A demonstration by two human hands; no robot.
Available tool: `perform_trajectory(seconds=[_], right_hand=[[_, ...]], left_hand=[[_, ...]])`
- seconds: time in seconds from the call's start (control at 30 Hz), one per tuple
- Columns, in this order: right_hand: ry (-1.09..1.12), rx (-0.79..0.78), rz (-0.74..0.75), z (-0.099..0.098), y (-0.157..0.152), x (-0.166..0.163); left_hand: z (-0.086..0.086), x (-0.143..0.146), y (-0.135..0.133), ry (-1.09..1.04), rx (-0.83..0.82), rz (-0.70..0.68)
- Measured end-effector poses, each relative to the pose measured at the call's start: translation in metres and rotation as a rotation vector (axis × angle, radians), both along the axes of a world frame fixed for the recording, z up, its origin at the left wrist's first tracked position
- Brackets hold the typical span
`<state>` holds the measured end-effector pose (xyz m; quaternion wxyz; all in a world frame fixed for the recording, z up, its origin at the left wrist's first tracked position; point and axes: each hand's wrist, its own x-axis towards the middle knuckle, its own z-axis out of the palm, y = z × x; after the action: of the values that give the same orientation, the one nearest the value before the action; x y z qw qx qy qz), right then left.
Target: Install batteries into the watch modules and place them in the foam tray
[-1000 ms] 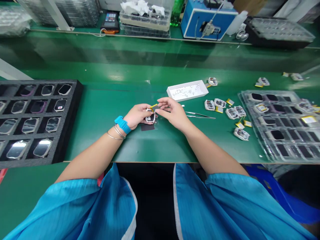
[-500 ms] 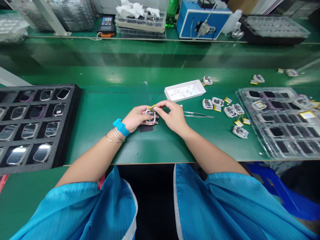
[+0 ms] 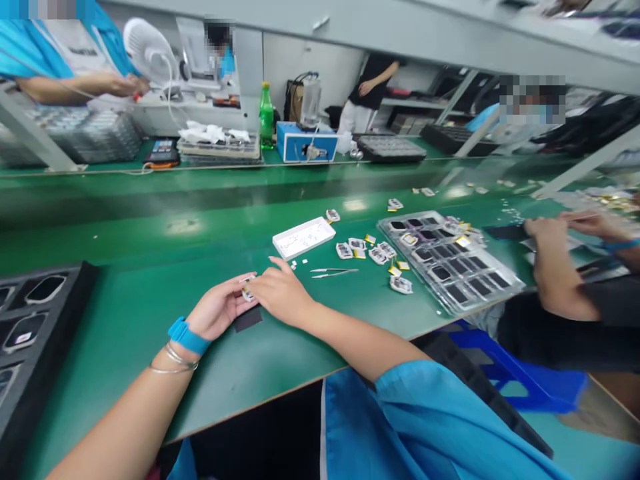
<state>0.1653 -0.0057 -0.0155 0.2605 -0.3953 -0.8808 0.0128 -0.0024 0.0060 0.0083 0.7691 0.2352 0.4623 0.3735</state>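
My left hand (image 3: 217, 310) and my right hand (image 3: 280, 292) meet over a small white watch module (image 3: 247, 293) just above the green bench. The left fingers curl round it from the left. The right hand covers it from the right, its fingers closed over it and the forefinger lying along the top. A small dark pad (image 3: 248, 319) lies on the bench under the hands. Little of the module shows between the fingers.
Tweezers (image 3: 333, 271) lie right of my hands, a white parts tray (image 3: 303, 237) behind them. Several loose modules (image 3: 373, 252) and a clear blister tray (image 3: 450, 267) sit further right. A black foam tray (image 3: 37, 320) stands left. A co-worker's arms (image 3: 560, 267) work at right; other people stand behind.
The view has swung up and right, bringing the co-worker and the far bench into sight. My right hand has come down over the module; the yellow tab no longer shows.
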Motion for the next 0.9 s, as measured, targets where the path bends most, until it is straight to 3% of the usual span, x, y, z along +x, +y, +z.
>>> perform_trajectory(seconds=[0.1, 0.23, 0.37, 0.47, 0.9], right_hand=[[0.074, -0.075, 0.02, -0.003, 0.002, 0.0], [0.417, -0.264, -0.023, -0.007, 0.007, 0.001], [0.806, -0.721, 0.03, -0.012, 0.013, 0.003], [0.863, -0.985, 0.17, -0.017, 0.016, 0.003], [0.861, -0.786, 0.144, -0.013, 0.003, -0.004]], left_hand=[[-0.003, -0.002, 0.0, 0.01, 0.062, -0.01], [-0.002, -0.004, -0.002, 0.011, 0.179, -0.067], [0.002, -0.003, -0.006, 0.029, 0.277, -0.114], [0.0, -0.002, -0.007, 0.052, 0.341, -0.165], [-0.001, -0.004, -0.006, 0.146, 0.567, -0.178]])
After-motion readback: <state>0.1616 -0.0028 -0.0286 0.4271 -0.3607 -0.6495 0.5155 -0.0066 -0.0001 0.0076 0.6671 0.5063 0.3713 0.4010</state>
